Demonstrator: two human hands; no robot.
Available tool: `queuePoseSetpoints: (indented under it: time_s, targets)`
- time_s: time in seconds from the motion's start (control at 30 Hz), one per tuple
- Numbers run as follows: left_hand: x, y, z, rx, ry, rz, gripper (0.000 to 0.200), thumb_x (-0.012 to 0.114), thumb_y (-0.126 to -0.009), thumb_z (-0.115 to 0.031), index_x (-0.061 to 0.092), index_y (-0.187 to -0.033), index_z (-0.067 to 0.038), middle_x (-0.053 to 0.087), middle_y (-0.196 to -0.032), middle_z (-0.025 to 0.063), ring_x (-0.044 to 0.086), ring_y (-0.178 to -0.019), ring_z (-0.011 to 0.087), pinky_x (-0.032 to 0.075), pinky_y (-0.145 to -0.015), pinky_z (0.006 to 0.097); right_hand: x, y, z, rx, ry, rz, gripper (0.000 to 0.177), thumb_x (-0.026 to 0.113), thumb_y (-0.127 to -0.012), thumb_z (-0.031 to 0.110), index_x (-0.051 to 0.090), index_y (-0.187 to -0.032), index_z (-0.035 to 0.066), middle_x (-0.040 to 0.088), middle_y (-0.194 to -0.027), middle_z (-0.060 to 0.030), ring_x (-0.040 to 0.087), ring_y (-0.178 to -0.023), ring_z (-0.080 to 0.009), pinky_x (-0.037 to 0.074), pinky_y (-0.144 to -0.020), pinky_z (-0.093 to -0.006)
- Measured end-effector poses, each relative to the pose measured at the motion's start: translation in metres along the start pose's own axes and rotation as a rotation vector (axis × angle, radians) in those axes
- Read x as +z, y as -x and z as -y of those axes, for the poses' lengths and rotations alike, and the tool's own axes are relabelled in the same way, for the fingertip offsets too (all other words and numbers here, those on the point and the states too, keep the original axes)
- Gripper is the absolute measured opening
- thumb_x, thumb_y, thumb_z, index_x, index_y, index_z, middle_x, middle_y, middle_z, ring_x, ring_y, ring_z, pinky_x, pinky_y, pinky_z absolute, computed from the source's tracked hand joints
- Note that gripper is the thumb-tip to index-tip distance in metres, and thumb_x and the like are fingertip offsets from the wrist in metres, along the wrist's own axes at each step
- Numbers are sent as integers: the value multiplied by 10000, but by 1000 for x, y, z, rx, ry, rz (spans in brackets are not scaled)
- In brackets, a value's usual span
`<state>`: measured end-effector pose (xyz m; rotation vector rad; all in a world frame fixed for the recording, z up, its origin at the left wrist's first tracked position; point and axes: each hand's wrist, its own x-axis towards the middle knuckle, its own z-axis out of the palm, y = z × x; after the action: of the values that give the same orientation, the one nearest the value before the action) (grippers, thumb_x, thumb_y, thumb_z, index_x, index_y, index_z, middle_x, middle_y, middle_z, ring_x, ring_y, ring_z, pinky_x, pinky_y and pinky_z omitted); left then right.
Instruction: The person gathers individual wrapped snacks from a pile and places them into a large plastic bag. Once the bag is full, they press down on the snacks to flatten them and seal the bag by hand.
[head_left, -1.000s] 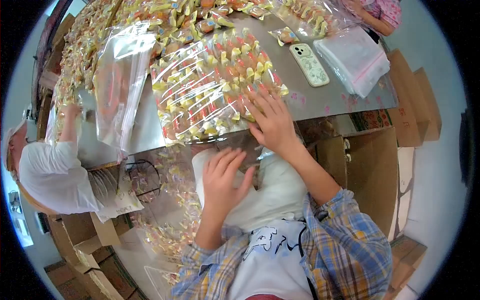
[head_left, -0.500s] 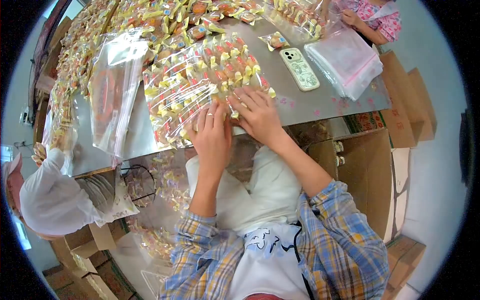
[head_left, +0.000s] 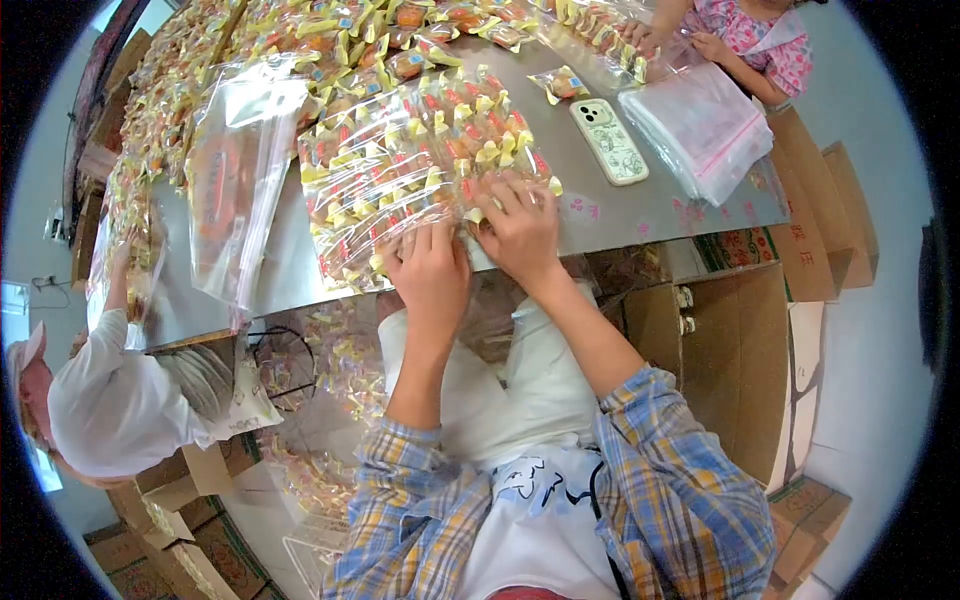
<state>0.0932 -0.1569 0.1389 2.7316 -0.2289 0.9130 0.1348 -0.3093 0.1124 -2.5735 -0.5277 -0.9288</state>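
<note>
A clear plastic bag [head_left: 385,170] packed with rows of small yellow-and-red wrapped snacks lies flat on the metal table. My left hand [head_left: 430,270] is at its near edge, fingers bent over the plastic. Just to the right, my right hand [head_left: 522,228] has its fingers curled onto the same bag's near right part. Both hands seem to grip the film, though the undersides of the fingers are hidden. Left of this bag lies a flat clear bag [head_left: 232,190] with red print.
Loose wrapped snacks [head_left: 410,65] are heaped at the back. Right lie a phone [head_left: 610,140], a single wrapped snack [head_left: 560,84] and a stack of clear bags [head_left: 700,130]. Co-workers [head_left: 130,400] sit left and far right. Cardboard boxes [head_left: 735,350] stand below the table.
My fingers have bent more over the near edge of the filled bag. The view has shifted slightly. The left co-worker's arm has moved further over the table.
</note>
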Motion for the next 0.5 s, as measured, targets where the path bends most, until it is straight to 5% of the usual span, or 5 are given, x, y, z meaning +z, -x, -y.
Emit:
queuePoseSetpoints:
  time_s: [0.3,0.33,0.4,0.5]
  targets:
    - [-9,5,-11,-47,-57,267,527,662,-965,-306,592,-1431,-71,681,-1354,72,617,-1280,227,347,-1124,521,-70,11,15,-94,-190,171,450,754,-831,175,668,-1257,60,580,-1411,-167,506,-1356,-371,400,-1102,-545]
    - [-5,10,-5,74,-35,91,610,689,-944,-335,563,-1472,-55,649,-1420,113,582,-1339,278,341,-1129,560,-84,29,23,-67,-318,176,429,755,-829,154,670,-1238,56,591,-1391,-162,515,-1343,-366,416,-1088,-537]
    - [-8,20,-7,52,4,104,585,702,-933,-325,596,-1438,-51,632,-1443,136,561,-1365,309,319,-1153,596,-112,71,27,-108,-744,584,383,749,-833,126,674,-1203,66,597,-1378,-155,524,-1322,-366,422,-1082,-531]
    - [-12,41,-16,81,79,105,529,715,-919,-299,648,-1379,-47,616,-1463,157,544,-1386,339,291,-1183,638,-116,135,15,-305,-670,900,401,765,-844,195,670,-1217,84,610,-1374,-146,540,-1322,-344,443,-1070,-509]
